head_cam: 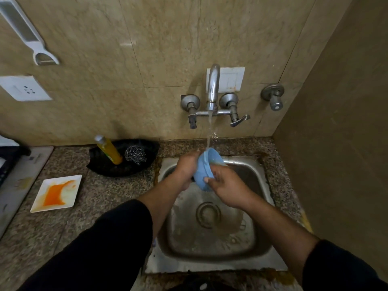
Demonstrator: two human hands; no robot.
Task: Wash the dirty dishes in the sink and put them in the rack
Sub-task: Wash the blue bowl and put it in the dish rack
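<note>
A small blue bowl (204, 170) is tilted on its side over the steel sink (258, 232), its opening facing up and right. Water from the tap (212, 89) runs down onto its upper rim. My left hand (185, 166) grips the bowl's left side and base. My right hand (225, 183) holds the bowl's right side, with the thumb on the outer wall and fingers at the rim. A white square plate (57, 193) smeared with orange sauce lies on the counter at the left. No rack is in view.
A yellow soap bottle (109, 150) and a steel scrubber (135, 154) sit on a black tray (117, 171) behind the counter's middle. A wall socket (24, 88) and a hanging white peeler (31, 36) are at the upper left. A side wall stands close on the right.
</note>
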